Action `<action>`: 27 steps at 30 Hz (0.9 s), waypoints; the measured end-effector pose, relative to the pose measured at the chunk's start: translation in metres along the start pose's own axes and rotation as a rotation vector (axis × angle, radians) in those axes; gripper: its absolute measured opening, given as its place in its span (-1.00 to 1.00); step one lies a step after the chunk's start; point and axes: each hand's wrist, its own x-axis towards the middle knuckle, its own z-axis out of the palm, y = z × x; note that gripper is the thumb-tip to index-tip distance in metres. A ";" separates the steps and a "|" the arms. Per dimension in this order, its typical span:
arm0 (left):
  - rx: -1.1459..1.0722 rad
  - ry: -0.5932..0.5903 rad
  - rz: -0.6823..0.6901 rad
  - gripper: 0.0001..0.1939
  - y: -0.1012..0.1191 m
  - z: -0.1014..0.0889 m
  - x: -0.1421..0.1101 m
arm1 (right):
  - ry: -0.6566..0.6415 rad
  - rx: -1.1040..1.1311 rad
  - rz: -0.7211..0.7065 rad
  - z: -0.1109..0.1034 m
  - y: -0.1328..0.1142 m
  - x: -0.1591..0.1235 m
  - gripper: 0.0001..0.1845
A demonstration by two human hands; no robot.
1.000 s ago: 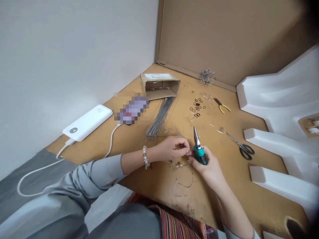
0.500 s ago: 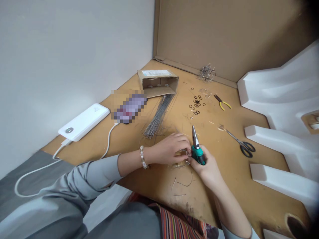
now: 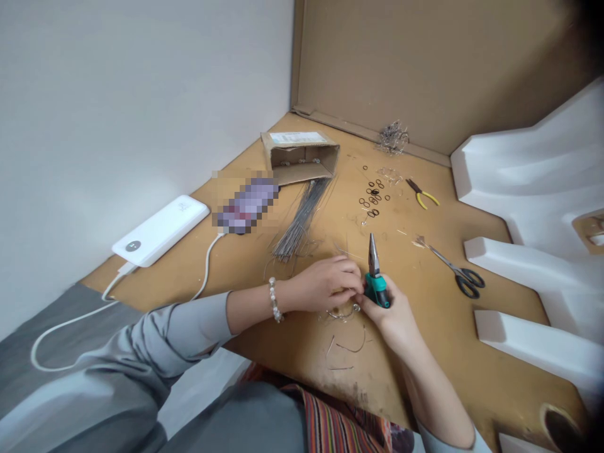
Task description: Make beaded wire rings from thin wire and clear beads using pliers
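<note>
My right hand point(image 3: 395, 316) is closed around a pair of needle-nose pliers point(image 3: 376, 284) with green and black grips; the metal jaws point up and away from me. Close beside it, my left hand point(image 3: 330, 282) has its fingers curled in a pinch on a thin bent wire, mostly hidden by the fingers. Both sets of fingertips meet next to the pliers' grips. Just under my hands lies a small tangle of wire pieces point(image 3: 343, 316) with a shiny bead-like end. Nearer to me are several loose wire bits point(image 3: 352, 348) on the table point(image 3: 283, 333).
Beyond my hands lie a bundle of straight wires point(image 3: 299, 226), an open cardboard box point(image 3: 302, 141) and dark rings point(image 3: 374, 201). To the right are yellow-handled pliers point(image 3: 422, 193), scissors point(image 3: 457, 270) and white foam point(image 3: 514, 333). A power bank point(image 3: 163, 229) and a blurred phone point(image 3: 248, 206) sit left.
The pliers have shifted slightly right and stand more upright in my right hand. My left fingers have closed further, so less of the wire shows between them.
</note>
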 end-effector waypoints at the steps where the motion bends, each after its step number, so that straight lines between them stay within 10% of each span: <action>1: 0.008 -0.009 -0.005 -0.85 0.000 0.000 0.000 | 0.000 0.021 0.008 0.000 0.001 0.000 -0.79; 14: -0.098 -0.048 -0.019 -0.75 -0.006 -0.002 0.001 | -0.036 -0.001 0.008 -0.013 0.013 -0.003 -0.70; 27: -0.203 -0.071 -0.034 -0.76 -0.010 -0.002 0.002 | 0.028 -1.241 -0.483 -0.092 0.025 -0.035 -0.70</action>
